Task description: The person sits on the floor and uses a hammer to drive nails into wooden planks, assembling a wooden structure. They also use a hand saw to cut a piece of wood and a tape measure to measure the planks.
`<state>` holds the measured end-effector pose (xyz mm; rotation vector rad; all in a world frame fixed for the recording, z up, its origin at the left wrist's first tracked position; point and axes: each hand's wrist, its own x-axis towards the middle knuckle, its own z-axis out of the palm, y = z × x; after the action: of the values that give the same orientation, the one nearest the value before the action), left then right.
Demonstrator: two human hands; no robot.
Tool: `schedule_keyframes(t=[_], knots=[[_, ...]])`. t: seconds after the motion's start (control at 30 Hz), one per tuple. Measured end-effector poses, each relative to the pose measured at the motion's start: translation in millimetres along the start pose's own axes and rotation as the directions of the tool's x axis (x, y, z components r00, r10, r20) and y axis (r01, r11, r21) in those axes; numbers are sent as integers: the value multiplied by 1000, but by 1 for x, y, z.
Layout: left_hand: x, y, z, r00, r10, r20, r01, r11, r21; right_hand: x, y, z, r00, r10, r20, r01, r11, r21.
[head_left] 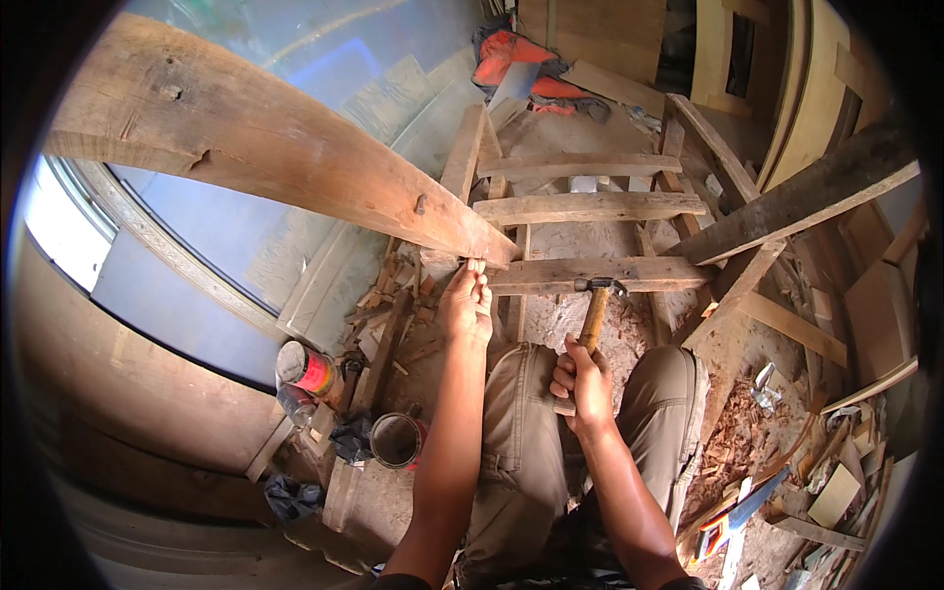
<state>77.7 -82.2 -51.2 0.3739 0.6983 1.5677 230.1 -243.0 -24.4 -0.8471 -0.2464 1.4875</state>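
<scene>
My right hand (585, 385) is wrapped round the wooden handle of a claw hammer (595, 320), its dark metal head pointing away from me and close to a horizontal wooden crosspiece (560, 275). My left hand (467, 307) is raised to the lower end of a thick wooden beam (285, 147), where the beam meets the crosspiece. Its fingertips are pinched together just under the beam's edge. Whatever they hold is too small to make out. Farther off, two more rungs (590, 207) span the same wooden frame.
On the left stand a red-labelled can (307, 368) and an open tin (397, 440) among wood scraps. A dark diagonal timber (806, 202) crosses on the right. At the lower right lie a handsaw (742, 516) and offcuts. Orange-red cloth (511, 61) lies at the back.
</scene>
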Motion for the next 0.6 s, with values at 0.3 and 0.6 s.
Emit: schedule_keyframes(t=[0.3,0.6], knots=[[-11,5,6,998,-53,40,51,996,68,3,2,-1,1000,-6,-13,6,1000,-4],[-32,-4,49,990,-125,66,112,978,175,0,0,3,1000,-17,-25,17,1000,-13]])
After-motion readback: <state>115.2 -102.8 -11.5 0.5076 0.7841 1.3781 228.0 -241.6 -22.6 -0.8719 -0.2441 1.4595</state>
